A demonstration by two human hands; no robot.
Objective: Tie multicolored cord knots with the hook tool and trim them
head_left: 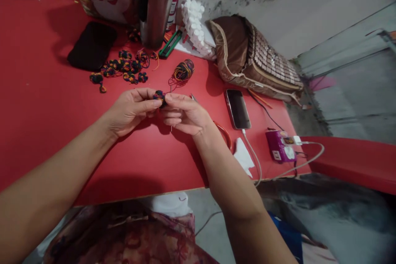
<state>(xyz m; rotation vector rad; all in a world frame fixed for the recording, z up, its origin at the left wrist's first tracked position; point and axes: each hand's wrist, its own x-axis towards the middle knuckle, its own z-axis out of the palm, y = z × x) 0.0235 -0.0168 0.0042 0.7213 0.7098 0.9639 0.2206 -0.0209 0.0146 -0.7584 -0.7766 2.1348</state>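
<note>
Left hand [136,107]: thumb and index fingertips pinch the left edge of a small multicoloured yarn piece [159,96], held above the table and partly covered by the fingers. A slack pinch here could let the edge roll and stitches loosen.

Right hand [184,111]: thumb and forefinger pinch the right edge of the same piece; the other fingers are curled beneath. A thin stem [171,129] shows below them, perhaps a hook or needle; whether it sits in the yarn cannot be told. If it slipped, a loop could drop or a fingertip be pricked.

Yarn ball [184,70]: loosely wound, just beyond the hands, loose strands lying towards them. A sharp pull could snarl it or roll it away.

Orange handle [225,136]: curved, partly behind the right forearm; a pointed metal tip [193,97] shows by the right hand, perhaps of the same tool. A sideways sweep of the wrist could meet that point.

Cluster of yarn pieces [126,64]: heaped beyond the left hand, tails loose; these could tangle with the working strand if dragged together.

Green cutter [170,44]: beyond the ball, blade state unclear.

Phone [238,109]: right of the hands, on a white cable [253,152]; a forearm catching the cable could drag it off the red table [139,165].
</note>
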